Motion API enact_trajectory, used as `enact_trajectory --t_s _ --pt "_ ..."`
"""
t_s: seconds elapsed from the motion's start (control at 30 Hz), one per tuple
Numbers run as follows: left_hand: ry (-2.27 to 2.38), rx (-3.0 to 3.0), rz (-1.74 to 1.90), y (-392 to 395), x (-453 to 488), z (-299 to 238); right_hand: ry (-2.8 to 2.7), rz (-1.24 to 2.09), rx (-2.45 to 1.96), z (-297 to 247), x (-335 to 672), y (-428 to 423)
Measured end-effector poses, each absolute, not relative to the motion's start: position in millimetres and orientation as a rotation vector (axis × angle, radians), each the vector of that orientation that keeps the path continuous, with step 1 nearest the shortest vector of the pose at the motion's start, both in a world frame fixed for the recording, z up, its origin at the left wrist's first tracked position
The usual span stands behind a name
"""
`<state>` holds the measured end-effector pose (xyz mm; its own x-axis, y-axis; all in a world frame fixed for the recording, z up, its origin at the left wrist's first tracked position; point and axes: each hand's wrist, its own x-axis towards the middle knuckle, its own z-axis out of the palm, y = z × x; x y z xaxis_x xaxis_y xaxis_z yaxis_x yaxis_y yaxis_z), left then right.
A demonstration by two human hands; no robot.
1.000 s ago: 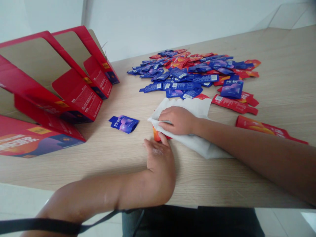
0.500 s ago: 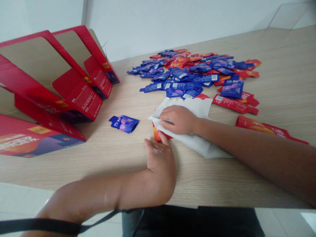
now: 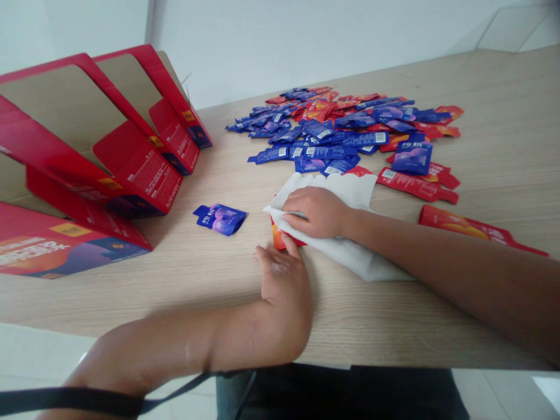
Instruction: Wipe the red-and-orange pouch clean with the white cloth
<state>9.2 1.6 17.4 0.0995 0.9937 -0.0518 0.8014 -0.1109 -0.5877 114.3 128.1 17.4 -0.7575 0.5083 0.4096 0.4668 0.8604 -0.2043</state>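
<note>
My right hand (image 3: 317, 211) is closed on a thin white cloth (image 3: 356, 189), fingers bunching its left end and pressing down on the table. Under that end lies a red and orange pouch (image 3: 279, 238), mostly covered by the cloth. My left hand (image 3: 286, 274) rests on the table in front of it, wrist bent, fingers apart, one fingertip touching the pouch's near edge. To the left, a single blue pouch (image 3: 222, 220) with a narrow spout end lies flat. A red pouch (image 3: 459, 224) is partly hidden behind my right forearm.
Behind the cloth spreads a heap of blue and red pouches (image 3: 324, 129). Open red cardboard boxes (image 3: 131, 169) stand in a row on the left of the wooden table (image 3: 196, 286). A white wall (image 3: 306, 46) closes off the back. A black strap (image 3: 65, 401) crosses the lower left.
</note>
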Motion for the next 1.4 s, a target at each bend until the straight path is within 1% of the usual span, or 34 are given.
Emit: enact_trajectory --t_s 0.7,0.87,1.17,1.4 --pt "-1.786 -1.970 0.592 1.2 10.5 17.4 -2.602 0.121 -0.744 18.7 113.4 129.5" --pt "-1.793 -1.998 0.541 1.4 9.1 16.5 -2.596 0.154 -0.737 19.4 113.6 129.8" --pt "-1.765 -1.982 0.571 1.3 8.7 15.8 -2.612 0.213 -0.657 23.3 114.0 127.0" --pt "-1.756 -1.984 0.599 1.1 9.7 18.5 -2.594 0.170 -0.804 21.9 114.5 128.8"
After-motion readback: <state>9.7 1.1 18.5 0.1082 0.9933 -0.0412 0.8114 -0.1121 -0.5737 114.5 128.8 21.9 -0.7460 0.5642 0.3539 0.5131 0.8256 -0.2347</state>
